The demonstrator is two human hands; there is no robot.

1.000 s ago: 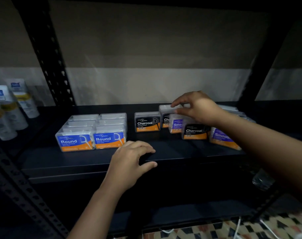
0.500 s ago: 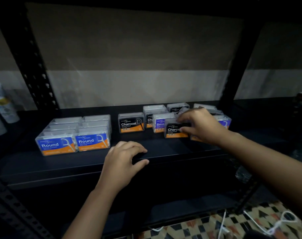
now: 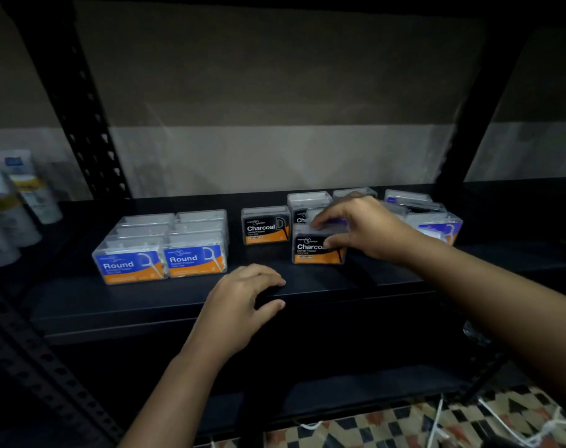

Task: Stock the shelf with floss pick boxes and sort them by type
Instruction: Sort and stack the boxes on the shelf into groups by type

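Charcoal box held by right hand, apparently for grouping; left hand braces shelf edge, fingers relaxed.

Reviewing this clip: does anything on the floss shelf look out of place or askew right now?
Yes. The Round boxes sit in tidy rows, but the right side is jumbled: purple-label boxes lie mixed with Charcoal ones at uneven angles. The right hand grips one Charcoal box, forward of the standing Charcoal box.
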